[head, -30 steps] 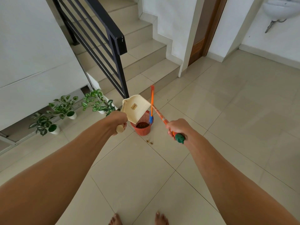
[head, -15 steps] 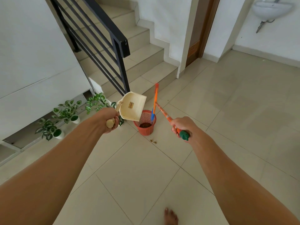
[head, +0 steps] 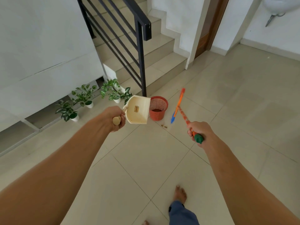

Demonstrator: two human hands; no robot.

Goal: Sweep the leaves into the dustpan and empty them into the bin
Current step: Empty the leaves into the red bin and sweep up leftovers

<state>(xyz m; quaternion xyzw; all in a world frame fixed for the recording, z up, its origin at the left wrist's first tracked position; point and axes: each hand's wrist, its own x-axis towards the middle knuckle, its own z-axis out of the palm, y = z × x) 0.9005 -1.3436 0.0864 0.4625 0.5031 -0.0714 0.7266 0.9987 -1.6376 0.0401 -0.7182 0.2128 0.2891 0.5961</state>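
My left hand [head: 116, 118] grips the handle of a cream dustpan [head: 138, 110], held in the air just left of the orange mesh bin [head: 158, 108]. The pan looks empty and its mouth faces the bin. Dark leaf debris lies at the bin's bottom. My right hand [head: 198, 131] holds the green-capped end of an orange broom [head: 179, 105]. Its orange and blue head hangs right of the bin, off the floor. A few small leaf bits [head: 164, 126] lie on the tiles in front of the bin.
Three potted plants [head: 84, 96] stand along the wall at left. A staircase with a black railing [head: 141, 51] rises behind the bin. A wooden door [head: 209, 25] and a wall sink [head: 279, 5] are at the far right. My foot [head: 180, 194] steps forward on the tiles.
The dustpan has come off the bin's top and swung down to its left. The broom head has moved right, away from the bin. I have stepped back and one foot is forward.
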